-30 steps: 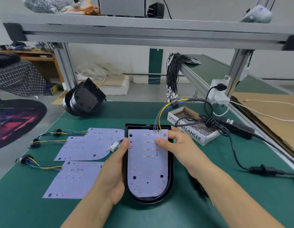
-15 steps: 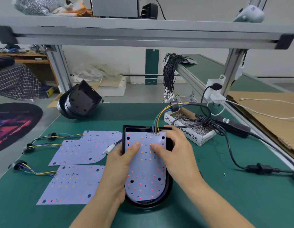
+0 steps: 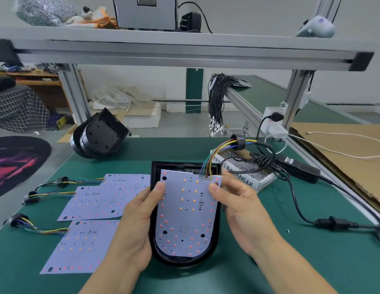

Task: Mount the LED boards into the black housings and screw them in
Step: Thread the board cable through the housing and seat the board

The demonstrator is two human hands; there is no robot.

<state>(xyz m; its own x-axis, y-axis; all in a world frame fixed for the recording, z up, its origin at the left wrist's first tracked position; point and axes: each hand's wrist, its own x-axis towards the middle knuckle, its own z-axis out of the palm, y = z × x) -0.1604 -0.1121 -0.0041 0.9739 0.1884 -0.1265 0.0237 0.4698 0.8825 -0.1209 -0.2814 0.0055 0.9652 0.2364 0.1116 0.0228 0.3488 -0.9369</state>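
A white LED board (image 3: 185, 217) with a rounded near end lies over an open black housing (image 3: 214, 236) on the green mat. Its far edge is lifted and tilted off the housing's rim. My left hand (image 3: 138, 225) grips the board's left edge, thumb on top. My right hand (image 3: 238, 206) pinches the right edge near the far corner. Coloured wires (image 3: 208, 164) run from the board's far edge through a black grommet (image 3: 240, 142). Three more LED boards (image 3: 95, 204) with wire tails lie to the left.
A stack of black housings (image 3: 99, 136) lies tipped at the mat's far left. A cardboard box of screws (image 3: 246, 168) stands right of the housing. A black power cable and adapter (image 3: 299, 168) trail along the right. One loose screw (image 3: 288, 231) lies on the mat.
Both hands moved from pressing on the board's face to holding its side edges. The board's far end has come up and tilted out of the housing.
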